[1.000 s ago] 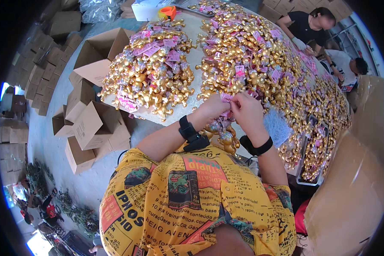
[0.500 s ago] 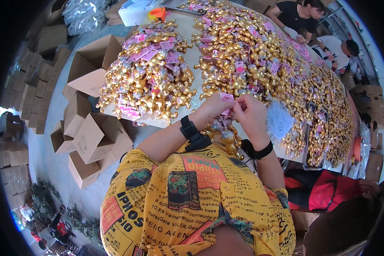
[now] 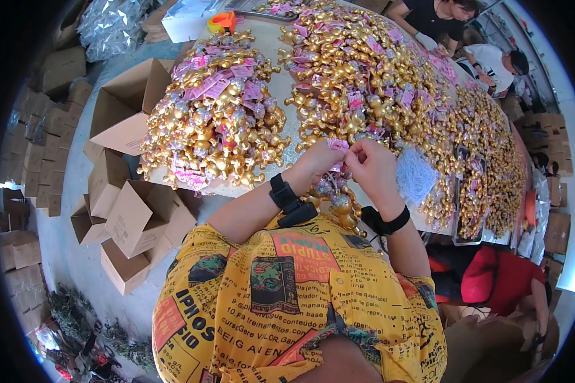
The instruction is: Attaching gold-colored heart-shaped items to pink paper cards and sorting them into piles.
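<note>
The left hand (image 3: pixel 321 161) was at the centre of the frame, its grip closed on a pink card (image 3: pixel 338 145). The right hand (image 3: pixel 374 169) met it from the right, thumb and forefinger pinched together at the card's right edge; whether that grip had hold of the card or of something finer could not be told. A cluster of gold figures (image 3: pixel 342 204) hung just below the card, between the two wrists, in front of the yellow printed shirt (image 3: pixel 300 287). A black wristband was noted on each forearm.

The worktop (image 3: pixel 268 48) carried a heap of gold figures with pink cards (image 3: pixel 211 121) left of centre and a larger heap (image 3: pixel 364 83) spreading from top centre toward the right, a pale strip lying between them. A bundle of pale blue strands (image 3: pixel 416 175) lay just right of the right hand. Further right was a metal tray (image 3: pixel 469 242) filled with gold pieces. An orange ring-shaped item (image 3: pixel 222 22) was at the upper left end of the worktop, beside a white box (image 3: pixel 188 22).

Open cardboard boxes (image 3: pixel 137 217) stood at left. Two co-workers were observed at upper right, and a person in red (image 3: pixel 505 277) at lower right.
</note>
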`<state>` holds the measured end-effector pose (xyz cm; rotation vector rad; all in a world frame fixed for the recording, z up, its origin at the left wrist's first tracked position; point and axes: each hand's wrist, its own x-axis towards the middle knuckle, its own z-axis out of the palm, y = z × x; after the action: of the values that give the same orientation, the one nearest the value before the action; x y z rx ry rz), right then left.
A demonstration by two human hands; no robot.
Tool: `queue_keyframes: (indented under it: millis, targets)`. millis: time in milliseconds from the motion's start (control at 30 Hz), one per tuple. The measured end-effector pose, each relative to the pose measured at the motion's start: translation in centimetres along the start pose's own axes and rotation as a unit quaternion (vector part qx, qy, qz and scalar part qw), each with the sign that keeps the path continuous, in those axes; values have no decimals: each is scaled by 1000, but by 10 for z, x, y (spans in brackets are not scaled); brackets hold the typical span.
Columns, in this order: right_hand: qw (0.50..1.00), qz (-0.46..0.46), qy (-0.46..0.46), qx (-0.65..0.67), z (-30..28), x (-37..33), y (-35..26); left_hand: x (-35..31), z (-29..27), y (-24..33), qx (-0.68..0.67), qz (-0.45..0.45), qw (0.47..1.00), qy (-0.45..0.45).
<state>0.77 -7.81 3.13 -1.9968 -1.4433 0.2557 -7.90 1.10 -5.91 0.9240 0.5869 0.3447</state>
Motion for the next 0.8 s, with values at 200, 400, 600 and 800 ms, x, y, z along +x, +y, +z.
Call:
queue_keyframes:
  millis: [200, 400, 600, 800]
  targets:
    - [998, 36, -34, 26, -3, 8, 2, 9, -5, -2, 7, -14, 999, -31]
    - [999, 40, -35, 13, -5, 14, 7, 11, 1, -2, 28, -25, 999, -11]
    - [999, 16, -32, -16, -1, 14, 13, 10, 6, -1, -1, -10, 1000, -22]
    - [999, 6, -34, -19, -4, 12, 17, 5, 10, 7, 44, 4, 996, -76]
